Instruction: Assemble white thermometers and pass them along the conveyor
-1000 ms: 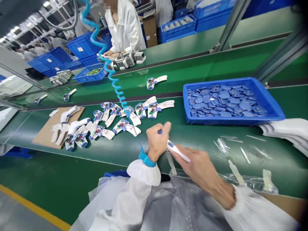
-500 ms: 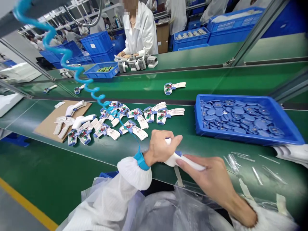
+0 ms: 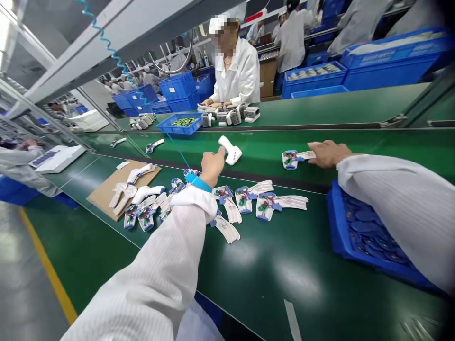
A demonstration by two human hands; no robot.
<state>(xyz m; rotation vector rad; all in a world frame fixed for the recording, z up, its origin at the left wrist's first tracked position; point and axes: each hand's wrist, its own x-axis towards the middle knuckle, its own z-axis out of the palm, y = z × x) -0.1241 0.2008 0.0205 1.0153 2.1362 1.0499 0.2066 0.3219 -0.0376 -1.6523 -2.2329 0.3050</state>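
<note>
My right hand [image 3: 329, 154] reaches across to the far belt, its fingers closed on the handle end of an open gun-shaped shell [image 3: 290, 159] with a green circuit board and wires inside. My left hand [image 3: 212, 166], wearing a blue wrist strap [image 3: 198, 182], is beside a closed white gun-shaped housing [image 3: 232, 154] lying on the belt. Its visible fingers are stretched out; whether a fingertip touches the housing I cannot tell. Several more open shells [image 3: 266, 206] with wiring lie on the near table, some hidden behind my left forearm.
A blue tray [image 3: 336, 227] of blue oval covers stands at right, partly under my right sleeve. White shells lie on a cardboard sheet [image 3: 103, 196] at left. Across the belt, a person in white [image 3: 238, 71] works behind grey-white parts [image 3: 227, 115] and a small blue tray [image 3: 167, 125].
Both hands have moved forward from the near table to the belt. The white housing they held now lies on the belt; my right hand has taken hold of an open shell. The view has shifted.
</note>
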